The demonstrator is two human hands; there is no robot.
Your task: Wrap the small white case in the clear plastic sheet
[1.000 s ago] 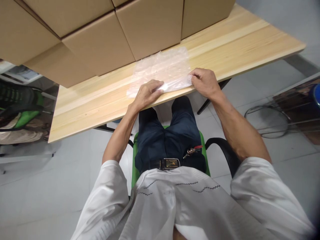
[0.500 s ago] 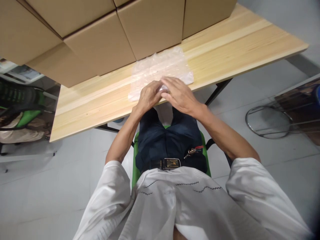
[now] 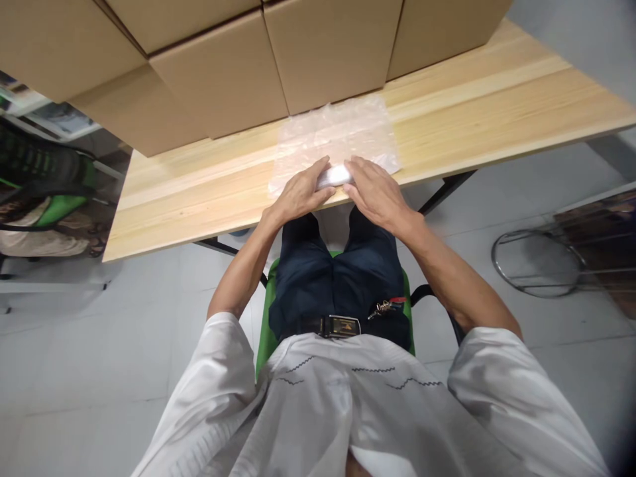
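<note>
A small whitish roll (image 3: 334, 176) lies at the near edge of a sheet of clear bubble wrap (image 3: 338, 132) spread on the wooden table. My left hand (image 3: 304, 190) grips the roll's left end, thumb on the near side and fingers over the far side. At its right end, my right hand (image 3: 373, 190) holds it the same way. Only the middle of the roll shows between the hands; what is inside it, if anything, I cannot make out.
Large cardboard boxes (image 3: 223, 79) stand stacked along the back of the wooden table (image 3: 477, 126). The table's front edge runs just above my lap. A green chair (image 3: 69, 199) with a seated person is at the left. On the right floor is a round metal ring-shaped base (image 3: 539, 263).
My hands have moved apart from each other along the roll, so its white middle now shows. The view has shifted slightly.
</note>
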